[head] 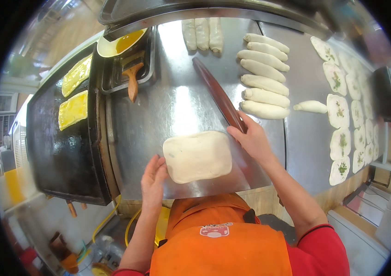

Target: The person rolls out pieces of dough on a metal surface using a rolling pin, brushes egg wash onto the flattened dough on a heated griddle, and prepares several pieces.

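A flat, rounded rectangle of rolled dough [199, 157] lies on the steel worktop [136, 138] right in front of me. At its left edge is my left hand [154, 176], with the fingertips by the dough's rim and nothing gripped. My right hand [252, 138] holds the near end of a dark reddish-brown tapered rolling pin [216, 91]. The pin slants away to the upper left, beyond the sheet's far right corner.
Several dough rolls [264, 81] line up at right, beside dough pieces topped with chopped greens [339, 110]. Three more rolls [202, 34] lie at the back. At left are a griddle [60, 155] with two yellow-coated sheets [73, 110], a wooden-handled brush [132, 81] and a bowl of yellow liquid [128, 41].
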`<state>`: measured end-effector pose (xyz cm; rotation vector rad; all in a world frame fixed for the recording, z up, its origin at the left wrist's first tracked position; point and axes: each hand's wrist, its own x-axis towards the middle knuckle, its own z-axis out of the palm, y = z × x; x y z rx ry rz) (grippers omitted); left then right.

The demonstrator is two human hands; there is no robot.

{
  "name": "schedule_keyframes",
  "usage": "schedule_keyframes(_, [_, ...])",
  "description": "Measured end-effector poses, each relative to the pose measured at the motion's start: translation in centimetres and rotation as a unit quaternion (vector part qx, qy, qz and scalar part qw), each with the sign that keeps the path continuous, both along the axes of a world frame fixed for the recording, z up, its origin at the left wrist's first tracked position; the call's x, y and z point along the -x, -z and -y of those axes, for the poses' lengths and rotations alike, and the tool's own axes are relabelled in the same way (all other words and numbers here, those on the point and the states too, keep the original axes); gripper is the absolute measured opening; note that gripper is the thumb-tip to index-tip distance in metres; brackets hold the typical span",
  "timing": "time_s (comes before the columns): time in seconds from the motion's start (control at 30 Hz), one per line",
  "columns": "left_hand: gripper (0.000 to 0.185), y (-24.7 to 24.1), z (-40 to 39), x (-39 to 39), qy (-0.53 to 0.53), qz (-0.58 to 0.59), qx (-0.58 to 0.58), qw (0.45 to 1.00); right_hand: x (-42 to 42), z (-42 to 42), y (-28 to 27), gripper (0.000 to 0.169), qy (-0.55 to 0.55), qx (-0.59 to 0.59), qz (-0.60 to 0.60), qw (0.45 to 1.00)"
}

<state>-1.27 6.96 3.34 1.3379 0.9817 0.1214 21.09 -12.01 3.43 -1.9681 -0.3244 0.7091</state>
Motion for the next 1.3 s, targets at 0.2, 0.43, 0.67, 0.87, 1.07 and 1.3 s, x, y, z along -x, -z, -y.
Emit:
schedule_keyframes(0.2, [0.043, 0.3, -0.9, -1.4, -0.035, -0.014, 0.107, 0.994, -0.1, -6.6, 2.3, 0.058, 0.027, -0.099, 0.062, 0.993])
schedule_keyframes(0.43, [0.016, -1.8, -1.0, -3.8, 0.217, -0.228, -0.263, 0.912, -0.9, -13.4, 2.6, 0.062, 0.029, -0.16, 0.087, 0.983])
schedule_keyframes(0.67, [0.014, 0.0, 0.3, -3.2, 0.128, -0.024, -0.249, 0.96, 5.0, -4.4, 1.3, 0.069, -0.21, 0.051, 0.415, 0.884])
schedule_keyframes(0.87, [0.033, -1.2, 1.1, -3.2, -0.115, -0.029, 0.127, 0.985, 6.4, -1.8, 2.9, 0.065, -0.221, 0.078, 0.399, 0.887])
schedule_keyframes(1.07, [0.03, 0.1, 0.5, -2.6, -0.053, -0.005, 0.164, 0.985, 8.2, 3.8, 1.1, 0.04, -0.018, -0.057, 0.0, 0.998])
schedule_keyframes(1.3, [0.023, -11.0, 1.9, -7.0, 0.123, 0.076, 0.03, 0.989, 5.0, 2.7, 0.8, 0.075, 0.015, -0.071, -0.488, 0.87])
